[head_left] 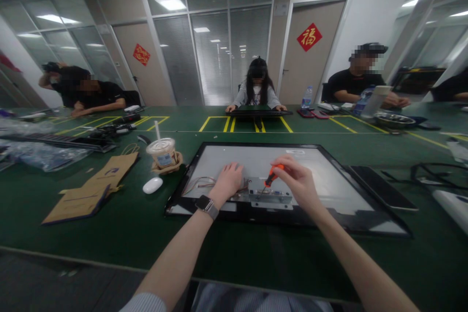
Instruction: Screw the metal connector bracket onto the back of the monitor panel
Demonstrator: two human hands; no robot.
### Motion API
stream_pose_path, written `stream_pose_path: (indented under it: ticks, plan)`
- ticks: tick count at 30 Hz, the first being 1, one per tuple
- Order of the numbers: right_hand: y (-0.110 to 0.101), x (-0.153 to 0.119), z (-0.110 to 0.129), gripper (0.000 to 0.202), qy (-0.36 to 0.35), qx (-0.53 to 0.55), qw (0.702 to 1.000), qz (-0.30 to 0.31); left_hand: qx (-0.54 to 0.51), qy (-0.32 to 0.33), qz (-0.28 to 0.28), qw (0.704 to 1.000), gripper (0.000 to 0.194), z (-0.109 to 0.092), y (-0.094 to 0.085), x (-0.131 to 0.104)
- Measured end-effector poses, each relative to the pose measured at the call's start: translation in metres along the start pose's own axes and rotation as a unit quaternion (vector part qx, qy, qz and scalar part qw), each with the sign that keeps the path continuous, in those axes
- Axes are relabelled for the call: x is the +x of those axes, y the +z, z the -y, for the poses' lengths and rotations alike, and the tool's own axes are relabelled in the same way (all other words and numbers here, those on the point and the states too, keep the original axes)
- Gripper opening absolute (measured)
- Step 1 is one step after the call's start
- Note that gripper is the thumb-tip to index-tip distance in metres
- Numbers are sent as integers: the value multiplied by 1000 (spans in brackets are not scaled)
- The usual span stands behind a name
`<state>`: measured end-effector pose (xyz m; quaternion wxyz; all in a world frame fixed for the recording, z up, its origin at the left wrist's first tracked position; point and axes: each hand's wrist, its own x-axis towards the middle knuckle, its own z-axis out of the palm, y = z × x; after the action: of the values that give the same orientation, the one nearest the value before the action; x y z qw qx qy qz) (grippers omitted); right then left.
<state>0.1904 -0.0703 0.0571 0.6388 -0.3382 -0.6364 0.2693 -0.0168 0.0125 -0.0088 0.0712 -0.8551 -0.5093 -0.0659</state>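
A display panel [329, 180] with a black frame lies back side up on the green table. Near its front edge sits a metal bracket box [272, 197] with ports along it. My right hand [298, 178] grips an orange and black screwdriver [274, 174], its shaft pointing down at the bracket. My left hand [229, 180] rests on the panel just left of the bracket, palm down with fingers stretched forward; a watch is on that wrist. Thin coloured wires [200, 183] run across the panel beside my left hand.
Left of the panel are a drink cup [162, 151] with a straw, a white mouse [152, 185] and a brown paper bag [98, 180]. A black flat panel [380, 186] and cables [438, 173] lie to the right. Several people sit around the table; one opposite holds a dark panel [258, 111].
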Motion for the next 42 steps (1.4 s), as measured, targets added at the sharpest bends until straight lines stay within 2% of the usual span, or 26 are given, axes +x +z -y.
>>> stream_pose_path:
  ticks: [4, 8, 14, 28, 33, 36, 40, 42]
  plan:
    - [0, -1, 2, 24, -6, -13, 1000, 1, -2, -10, 5, 1000, 37, -2, -5, -1]
    - [-1, -1, 0, 17, 17, 15, 1000, 14, -2, -12, 12, 1000, 33, -3, -9, -3]
    - [-1, 0, -4, 11, 19, 27, 999, -1, 3, 1, 4, 1000, 33, -1, -5, -2]
    - [-3, -2, -12, 23, 32, 72, 995, 58, 6, 1, 11, 1000, 36, -2, -6, -1]
    - [2, -2, -6, 12, -3, -2, 1000, 3, 4, -6, 10, 1000, 41, -1, -4, -2]
    - [3, -3, -4, 12, -33, -45, 998, -18, 2, -6, 6, 1000, 39, -1, -5, -2]
    - [1, -3, -2, 25, -22, -26, 999, 18, -4, -7, 9, 1000, 37, -2, -8, -2]
    - [-1, -2, -4, 23, -13, -13, 999, 29, -4, -8, 15, 1000, 36, -3, -10, -2]
